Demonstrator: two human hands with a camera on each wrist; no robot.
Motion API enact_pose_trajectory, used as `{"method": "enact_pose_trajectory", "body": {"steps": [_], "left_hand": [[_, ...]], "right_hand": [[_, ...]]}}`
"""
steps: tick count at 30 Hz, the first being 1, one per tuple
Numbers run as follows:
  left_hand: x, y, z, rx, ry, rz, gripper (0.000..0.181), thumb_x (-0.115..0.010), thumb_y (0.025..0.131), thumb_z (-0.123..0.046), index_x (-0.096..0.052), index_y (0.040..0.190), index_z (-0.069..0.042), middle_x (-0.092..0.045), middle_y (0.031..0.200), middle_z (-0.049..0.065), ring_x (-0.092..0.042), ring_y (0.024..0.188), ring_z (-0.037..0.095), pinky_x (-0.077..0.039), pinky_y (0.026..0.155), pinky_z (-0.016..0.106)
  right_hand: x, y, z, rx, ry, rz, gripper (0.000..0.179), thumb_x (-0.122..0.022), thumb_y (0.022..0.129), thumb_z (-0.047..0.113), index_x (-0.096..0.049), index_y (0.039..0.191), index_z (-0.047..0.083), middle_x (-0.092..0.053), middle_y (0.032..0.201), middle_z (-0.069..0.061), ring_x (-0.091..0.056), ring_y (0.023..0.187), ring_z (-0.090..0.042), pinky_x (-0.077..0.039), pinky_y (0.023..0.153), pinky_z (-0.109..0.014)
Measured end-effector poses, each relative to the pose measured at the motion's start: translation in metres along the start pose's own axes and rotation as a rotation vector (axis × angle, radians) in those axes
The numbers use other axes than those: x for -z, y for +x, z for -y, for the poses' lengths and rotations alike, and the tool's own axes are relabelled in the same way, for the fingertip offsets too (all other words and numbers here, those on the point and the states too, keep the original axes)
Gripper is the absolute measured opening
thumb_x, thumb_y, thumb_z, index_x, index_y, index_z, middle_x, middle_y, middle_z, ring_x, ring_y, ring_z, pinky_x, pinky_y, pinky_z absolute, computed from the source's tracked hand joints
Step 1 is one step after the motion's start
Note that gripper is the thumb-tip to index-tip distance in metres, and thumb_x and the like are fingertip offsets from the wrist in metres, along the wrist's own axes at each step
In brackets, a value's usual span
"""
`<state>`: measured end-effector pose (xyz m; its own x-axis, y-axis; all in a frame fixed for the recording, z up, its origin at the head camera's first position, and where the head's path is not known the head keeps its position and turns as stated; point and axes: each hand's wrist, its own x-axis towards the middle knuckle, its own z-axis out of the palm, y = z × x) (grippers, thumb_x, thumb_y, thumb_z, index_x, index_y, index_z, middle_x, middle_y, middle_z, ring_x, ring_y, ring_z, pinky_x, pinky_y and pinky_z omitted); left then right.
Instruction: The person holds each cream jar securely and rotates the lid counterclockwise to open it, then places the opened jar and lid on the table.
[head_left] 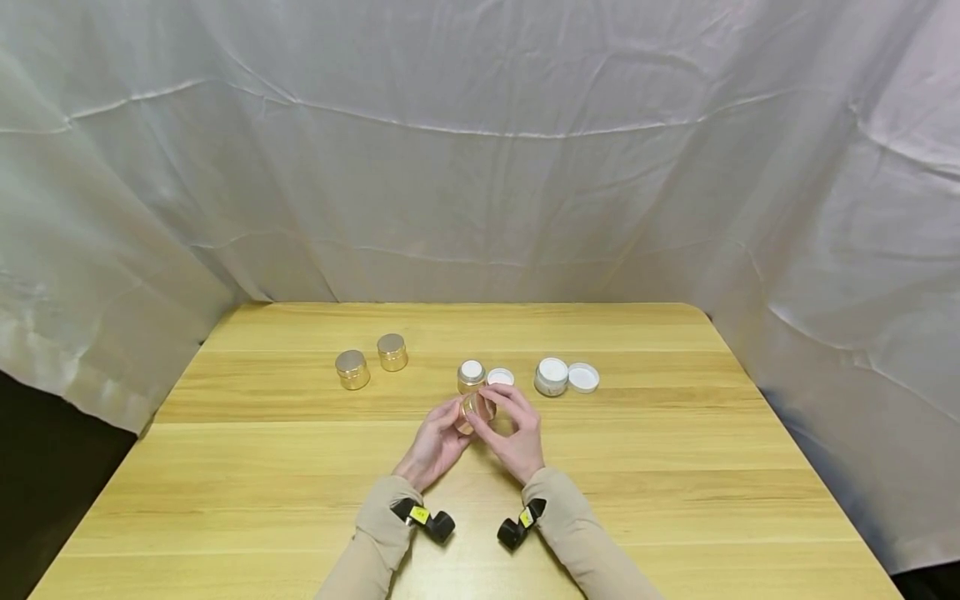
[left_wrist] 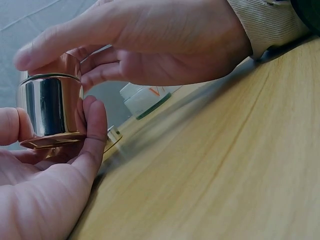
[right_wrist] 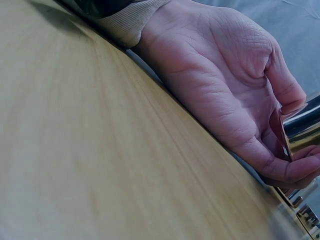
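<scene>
Both hands meet on a shiny gold cosmetic jar (head_left: 469, 417) above the middle of the table. My left hand (head_left: 435, 450) holds its body, with thumb and fingers round the lower part in the left wrist view. From the other side my right hand (head_left: 523, 446) grips the jar's lid end; in the left wrist view its thumb and fingers lie round the top, just above the seam (left_wrist: 52, 76). The right wrist view shows the left palm (right_wrist: 215, 75) and part of the jar (right_wrist: 306, 125) at the edge. Fingers hide much of the lid.
Beyond the hands stands an uncapped jar (head_left: 471, 372) with a white top, a white-lined lid (head_left: 500, 377) beside it. To its right are a frosted jar (head_left: 552, 379) and another lid (head_left: 583, 378). Two capped gold jars (head_left: 352, 371) (head_left: 392, 353) stand at the left.
</scene>
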<state>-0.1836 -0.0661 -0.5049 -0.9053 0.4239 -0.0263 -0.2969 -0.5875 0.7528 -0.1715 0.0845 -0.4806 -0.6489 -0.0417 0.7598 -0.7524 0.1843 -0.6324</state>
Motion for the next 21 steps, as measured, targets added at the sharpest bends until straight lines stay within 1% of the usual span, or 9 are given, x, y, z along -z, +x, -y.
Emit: {"method": "enact_pose_trajectory", "body": {"steps": [2, 5, 9, 12, 13, 15, 18, 20, 21], "left_hand": [[0.0000, -0.0002, -0.0001, 0.000, 0.000, 0.002, 0.049, -0.027, 0.110, -0.013, -0.020, 0.152, 0.011, -0.062, 0.125, -0.003, -0.060, 0.118, 0.009, -0.051, 0.106, 0.025], [-0.0010, -0.0004, -0.0004, 0.002, -0.001, -0.002, 0.048, -0.027, 0.110, -0.013, -0.021, 0.151, 0.011, -0.062, 0.124, -0.003, -0.060, 0.117, 0.008, -0.051, 0.106, 0.024], [-0.0019, -0.0004, -0.0004, 0.012, -0.016, -0.023, 0.049, -0.026, 0.110, -0.012, -0.019, 0.153, 0.011, -0.060, 0.130, 0.001, -0.060, 0.119, 0.010, -0.051, 0.107, 0.026], [-0.0015, -0.0007, 0.0001, 0.008, -0.019, -0.024, 0.049, -0.028, 0.110, -0.013, -0.021, 0.152, 0.010, -0.059, 0.132, 0.002, -0.059, 0.121, 0.012, -0.051, 0.108, 0.027], [-0.0012, -0.0008, 0.0003, 0.002, -0.019, -0.020, 0.048, -0.028, 0.110, -0.013, -0.024, 0.152, 0.009, -0.059, 0.131, 0.001, -0.059, 0.121, 0.012, -0.051, 0.108, 0.028], [-0.0009, -0.0010, 0.0006, -0.009, -0.027, -0.011, 0.043, -0.029, 0.109, -0.013, -0.034, 0.149, 0.004, -0.061, 0.129, 0.001, -0.060, 0.121, 0.012, -0.051, 0.108, 0.029], [-0.0003, -0.0011, 0.0010, -0.021, -0.035, 0.004, 0.035, -0.029, 0.110, -0.013, -0.050, 0.136, -0.005, -0.064, 0.125, -0.001, -0.061, 0.118, 0.011, -0.051, 0.106, 0.029], [0.0000, -0.0007, 0.0012, -0.020, -0.042, 0.005, 0.032, -0.030, 0.110, -0.013, -0.056, 0.128, -0.008, -0.065, 0.123, -0.002, -0.061, 0.117, 0.010, -0.051, 0.106, 0.028], [0.0001, -0.0006, 0.0013, -0.018, -0.039, 0.004, 0.032, -0.030, 0.110, -0.014, -0.056, 0.128, -0.009, -0.065, 0.123, -0.002, -0.061, 0.116, 0.010, -0.051, 0.106, 0.028]], "right_hand": [[0.0002, 0.0000, -0.0007, 0.017, 0.021, 0.012, 0.037, -0.077, 0.068, -0.020, -0.067, 0.104, -0.018, -0.063, 0.105, -0.038, -0.064, 0.100, -0.042, -0.050, 0.104, -0.016], [0.0004, 0.0002, -0.0008, 0.025, 0.043, 0.031, 0.037, -0.075, 0.069, -0.022, -0.065, 0.105, -0.020, -0.062, 0.108, -0.039, -0.063, 0.103, -0.045, -0.050, 0.106, -0.019], [0.0005, -0.0002, 0.0005, -0.005, 0.027, 0.019, 0.039, -0.077, 0.070, -0.019, -0.064, 0.107, -0.020, -0.062, 0.111, -0.040, -0.061, 0.105, -0.051, -0.049, 0.108, -0.020], [0.0005, -0.0009, 0.0004, -0.029, 0.016, -0.002, 0.041, -0.079, 0.069, -0.017, -0.065, 0.107, -0.020, -0.063, 0.109, -0.039, -0.061, 0.104, -0.051, -0.049, 0.106, -0.017], [0.0005, -0.0010, 0.0002, -0.029, 0.015, -0.006, 0.041, -0.079, 0.069, -0.018, -0.065, 0.107, -0.020, -0.062, 0.108, -0.040, -0.061, 0.103, -0.050, -0.049, 0.105, -0.016], [0.0003, -0.0010, -0.0007, -0.019, 0.014, -0.015, 0.041, -0.079, 0.067, -0.018, -0.065, 0.106, -0.020, -0.063, 0.106, -0.039, -0.062, 0.100, -0.049, -0.050, 0.103, -0.016], [0.0000, -0.0006, -0.0019, 0.005, 0.028, -0.014, 0.037, -0.078, 0.068, -0.020, -0.067, 0.103, -0.019, -0.064, 0.104, -0.038, -0.063, 0.098, -0.047, -0.051, 0.102, -0.016], [-0.0002, -0.0005, -0.0025, 0.016, 0.054, -0.005, 0.035, -0.077, 0.069, -0.022, -0.067, 0.102, -0.019, -0.064, 0.103, -0.039, -0.063, 0.098, -0.047, -0.052, 0.102, -0.017], [-0.0002, -0.0003, -0.0024, 0.018, 0.066, 0.001, 0.034, -0.076, 0.069, -0.023, -0.067, 0.102, -0.020, -0.063, 0.104, -0.039, -0.062, 0.099, -0.048, -0.051, 0.104, -0.018]]}}
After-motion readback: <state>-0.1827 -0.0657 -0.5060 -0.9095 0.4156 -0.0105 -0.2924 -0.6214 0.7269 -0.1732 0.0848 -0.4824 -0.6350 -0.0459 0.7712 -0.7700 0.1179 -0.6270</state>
